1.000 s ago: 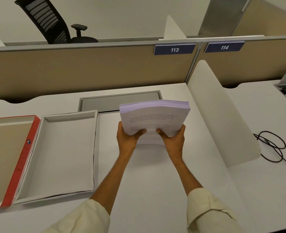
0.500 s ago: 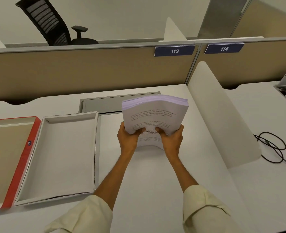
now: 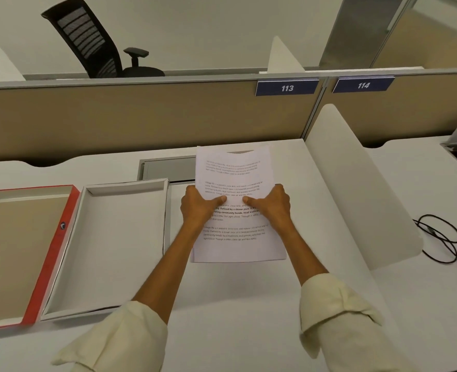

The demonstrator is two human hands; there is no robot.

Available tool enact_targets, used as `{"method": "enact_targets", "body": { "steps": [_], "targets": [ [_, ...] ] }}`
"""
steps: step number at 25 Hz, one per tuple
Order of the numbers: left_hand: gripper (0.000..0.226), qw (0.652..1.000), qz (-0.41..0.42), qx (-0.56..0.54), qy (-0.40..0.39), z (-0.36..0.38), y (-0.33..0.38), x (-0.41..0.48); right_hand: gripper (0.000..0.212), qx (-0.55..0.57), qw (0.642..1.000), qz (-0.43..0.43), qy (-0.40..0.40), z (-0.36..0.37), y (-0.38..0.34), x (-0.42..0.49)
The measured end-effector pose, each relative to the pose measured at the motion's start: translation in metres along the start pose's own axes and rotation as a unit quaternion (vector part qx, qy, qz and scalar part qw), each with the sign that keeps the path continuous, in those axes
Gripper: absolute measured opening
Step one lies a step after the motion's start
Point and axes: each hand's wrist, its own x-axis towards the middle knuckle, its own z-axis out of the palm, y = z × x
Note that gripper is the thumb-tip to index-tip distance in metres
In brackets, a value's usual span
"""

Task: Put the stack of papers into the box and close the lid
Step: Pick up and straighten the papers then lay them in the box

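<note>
Between both hands' fingers point(image 3: 219, 200), the stack of papers point(image 3: 238, 232), beside the box point(image 3: 109, 237).

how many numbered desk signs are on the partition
2. The sign reading 113 hangs on the partition straight beyond the stack of papers; the sign reading 114 is just to its right. None other shows.

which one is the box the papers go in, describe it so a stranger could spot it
On the white desk in front of the tan partition, two open trays lie side by side left of the hands. The box is the white-lined one nearer the papers; its neighbour, the lid, has a red rim and brown inside.
</note>
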Motion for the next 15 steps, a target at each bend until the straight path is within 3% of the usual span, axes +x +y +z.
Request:
{"method": "enact_targets", "body": {
  "steps": [15],
  "targets": [
    [0.059, 1.000, -0.008, 0.001, 0.023, -0.122, -0.067, 0.007, 0.066, 0.000, 0.999, -0.017, -0.043, 0.103, -0.067, -0.070]
  ]
}}
